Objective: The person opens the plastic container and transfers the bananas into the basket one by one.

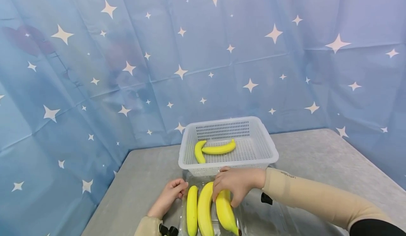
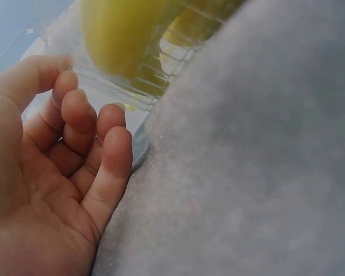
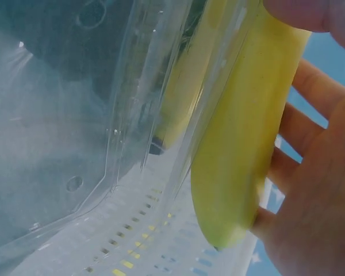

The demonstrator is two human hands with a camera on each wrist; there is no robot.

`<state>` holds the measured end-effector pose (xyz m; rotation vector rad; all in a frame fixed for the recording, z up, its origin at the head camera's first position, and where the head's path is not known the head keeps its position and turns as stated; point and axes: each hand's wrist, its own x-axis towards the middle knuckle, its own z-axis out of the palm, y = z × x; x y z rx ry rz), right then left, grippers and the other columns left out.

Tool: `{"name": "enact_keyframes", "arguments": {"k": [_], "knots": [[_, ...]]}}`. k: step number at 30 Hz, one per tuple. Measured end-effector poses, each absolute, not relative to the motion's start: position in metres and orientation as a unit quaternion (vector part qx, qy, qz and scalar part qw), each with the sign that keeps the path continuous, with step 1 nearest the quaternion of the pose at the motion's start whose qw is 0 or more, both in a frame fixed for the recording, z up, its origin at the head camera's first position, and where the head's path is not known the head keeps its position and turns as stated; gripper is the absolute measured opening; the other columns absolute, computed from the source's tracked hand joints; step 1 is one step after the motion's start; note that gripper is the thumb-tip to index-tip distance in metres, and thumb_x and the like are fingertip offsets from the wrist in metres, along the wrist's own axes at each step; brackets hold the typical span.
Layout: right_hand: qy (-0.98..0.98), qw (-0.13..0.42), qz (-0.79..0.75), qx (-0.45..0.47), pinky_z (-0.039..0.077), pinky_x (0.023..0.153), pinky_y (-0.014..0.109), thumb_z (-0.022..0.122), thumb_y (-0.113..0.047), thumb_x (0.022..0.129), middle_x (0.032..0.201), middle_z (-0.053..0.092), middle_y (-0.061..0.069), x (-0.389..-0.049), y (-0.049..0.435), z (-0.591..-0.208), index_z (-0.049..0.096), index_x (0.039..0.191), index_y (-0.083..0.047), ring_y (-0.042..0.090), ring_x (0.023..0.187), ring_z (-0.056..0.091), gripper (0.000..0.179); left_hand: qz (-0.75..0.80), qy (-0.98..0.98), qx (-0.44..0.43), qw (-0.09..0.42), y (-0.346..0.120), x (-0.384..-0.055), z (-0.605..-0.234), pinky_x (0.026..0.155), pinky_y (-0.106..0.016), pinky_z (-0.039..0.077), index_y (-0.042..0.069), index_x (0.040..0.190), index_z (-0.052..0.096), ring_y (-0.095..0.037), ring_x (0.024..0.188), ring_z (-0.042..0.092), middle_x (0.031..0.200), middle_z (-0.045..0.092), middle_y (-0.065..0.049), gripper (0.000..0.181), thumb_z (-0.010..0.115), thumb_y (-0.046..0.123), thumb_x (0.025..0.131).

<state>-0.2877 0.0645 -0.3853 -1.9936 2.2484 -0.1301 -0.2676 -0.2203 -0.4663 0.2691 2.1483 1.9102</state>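
Note:
My right hand [image 1: 236, 185] grips a yellow banana [image 1: 226, 215] from above, thumb on one side and fingers on the other. This banana lies at the right side of a clear plastic clamshell box [image 1: 182, 222], beside a middle banana [image 1: 205, 211] and a slimmer left banana [image 1: 191, 209]. In the right wrist view the held banana [image 3: 244, 132] is tilted along the box's clear wall. At the box's far left corner, my left hand [image 1: 171, 195] pinches the edge between thumb and forefinger; its other fingers curl loosely in the left wrist view.
A white perforated basket [image 1: 269, 156] stands just behind the box, with two bananas [image 1: 219, 148] inside. The box's clear lid [image 1: 261, 216] lies folded out to the right, under the right forearm. A starry blue curtain [image 1: 203, 52] hangs behind the grey table [image 1: 146, 162].

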Motion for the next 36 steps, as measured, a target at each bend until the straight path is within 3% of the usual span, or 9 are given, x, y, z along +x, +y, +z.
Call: {"name": "enact_keyframes", "arguments": {"k": [8,15,30,36], "knots": [[0.756,0.037,-0.047,-0.652,0.029,0.09,0.037,0.068,-0.019,0.068,0.112,0.05,-0.018,-0.284,0.067,-0.381,0.055,0.113,-0.03,0.001,0.098,0.044,0.048,0.655,0.741,0.091,0.118,-0.221,-0.269,-0.463,0.054,-0.027,0.043,0.005,0.07,0.05,-0.013,0.056,0.045,0.064,0.048,-0.002,0.025,0.055,0.023,0.087],[0.763,0.024,-0.053,-0.644,0.031,0.092,0.044,0.07,-0.024,0.073,0.115,0.049,-0.018,-0.281,0.072,-0.381,0.053,0.115,-0.03,0.001,0.108,0.044,0.046,0.652,0.743,0.094,0.121,-0.222,-0.27,-0.462,0.054,-0.028,0.043,0.005,0.07,0.05,-0.014,0.057,0.045,0.065,0.048,-0.003,0.025,0.055,0.023,0.087],[0.762,-0.014,-0.082,-0.643,0.034,0.091,0.034,0.071,-0.031,0.074,0.114,0.049,-0.016,-0.272,0.08,-0.386,0.05,0.115,-0.027,0.002,0.107,0.044,0.046,0.652,0.742,0.091,0.126,-0.223,-0.268,-0.463,0.054,-0.028,0.043,0.005,0.07,0.049,-0.014,0.056,0.046,0.065,0.049,-0.002,0.025,0.054,0.022,0.088],[0.751,-0.032,-0.077,-0.655,0.038,0.085,0.03,0.068,-0.031,0.077,0.116,0.049,-0.016,-0.268,0.083,-0.392,0.047,0.122,-0.032,0.002,0.106,0.045,0.05,0.653,0.74,0.095,0.129,-0.22,-0.265,-0.465,0.054,-0.028,0.043,0.007,0.07,0.05,-0.014,0.056,0.046,0.065,0.049,-0.001,0.024,0.054,0.022,0.088]]}}
